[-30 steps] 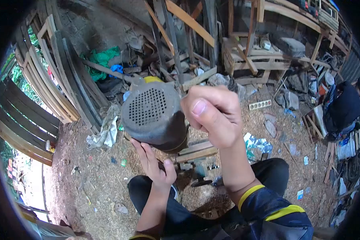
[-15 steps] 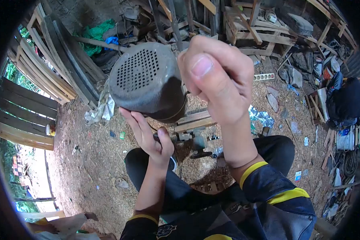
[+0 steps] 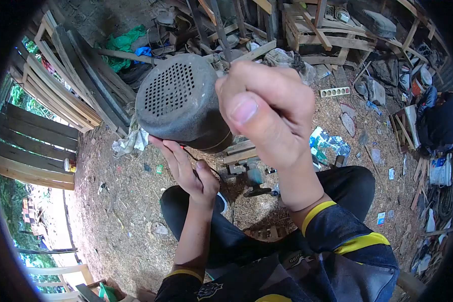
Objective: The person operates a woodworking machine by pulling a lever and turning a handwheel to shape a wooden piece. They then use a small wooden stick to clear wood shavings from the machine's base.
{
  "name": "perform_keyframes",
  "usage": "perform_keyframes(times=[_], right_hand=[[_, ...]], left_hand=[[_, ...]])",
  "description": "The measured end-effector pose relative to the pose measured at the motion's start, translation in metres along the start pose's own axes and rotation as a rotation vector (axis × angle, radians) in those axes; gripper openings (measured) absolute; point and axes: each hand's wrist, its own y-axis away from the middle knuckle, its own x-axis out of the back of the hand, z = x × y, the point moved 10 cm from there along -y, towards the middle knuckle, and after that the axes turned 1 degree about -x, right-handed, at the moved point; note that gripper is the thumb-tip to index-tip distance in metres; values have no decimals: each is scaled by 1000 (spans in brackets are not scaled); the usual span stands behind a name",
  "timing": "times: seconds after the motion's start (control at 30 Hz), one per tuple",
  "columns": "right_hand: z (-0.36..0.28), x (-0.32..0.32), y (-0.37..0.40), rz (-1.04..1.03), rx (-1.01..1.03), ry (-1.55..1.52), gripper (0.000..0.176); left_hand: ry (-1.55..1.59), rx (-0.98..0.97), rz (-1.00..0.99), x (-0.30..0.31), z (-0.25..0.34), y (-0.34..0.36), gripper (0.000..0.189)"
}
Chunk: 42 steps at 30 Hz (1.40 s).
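Observation:
A dark, dusty electric motor [image 3: 199, 113] with a round perforated end cover is held up in front of me, its holed end tilted towards the camera. From below, my left hand [image 3: 194, 178] supports the housing, fingers against its underside and thumb apart. A dark cable passes by that hand. My right hand [image 3: 272, 113] is closed in a fist at the motor's right side, thumb bent over the fingers. Whatever it may grip is hidden. Beneath the motor, pieces of wood [image 3: 240, 155] and a metal device with a dark handwheel [image 3: 257, 192] sit between my legs.
A white power strip [image 3: 334, 92] lies on the chip-strewn ground [image 3: 121, 211] to the right. Curved boards [image 3: 60, 75] lean at the left. Wooden frames [image 3: 332, 40] stand at the back. A crumpled foil sheet [image 3: 331, 143] lies beyond my right knee.
My right fist has shifted slightly left and down beside the motor. The motor and left hand have hardly moved. The view has shifted a little.

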Motion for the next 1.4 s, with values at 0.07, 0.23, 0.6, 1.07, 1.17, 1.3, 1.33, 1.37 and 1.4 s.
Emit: perform_keyframes(times=[0.07,0.23,0.6,1.07,1.17,1.3,1.33,1.37,1.4], right_hand=[[-3,0,2,-22,9,24,38],[-4,-1,5,-15,3,22,42],[2,-4,6,5,-211,49,42],[-3,-2,15,18,-85,66,35],[4,3,22,-14,-158,-35,28],[14,9,34,112,-188,-32,36],[18,9,41,103,-180,-21,46],[20,11,45,111,-175,-11,48],[21,11,47,120,-166,-2,50]], left_hand=[[22,2,-2,0,2,0,72],[81,-28,-11,2,3,-3,71],[105,-15,-25,6,3,-4,70],[140,-60,-25,13,0,-6,62],[166,-115,-7,16,-11,-4,60],[200,-137,-30,16,-16,1,59],[210,-121,-37,17,-17,1,59],[216,-103,-42,19,-17,2,58],[220,-89,-47,20,-17,2,58]])
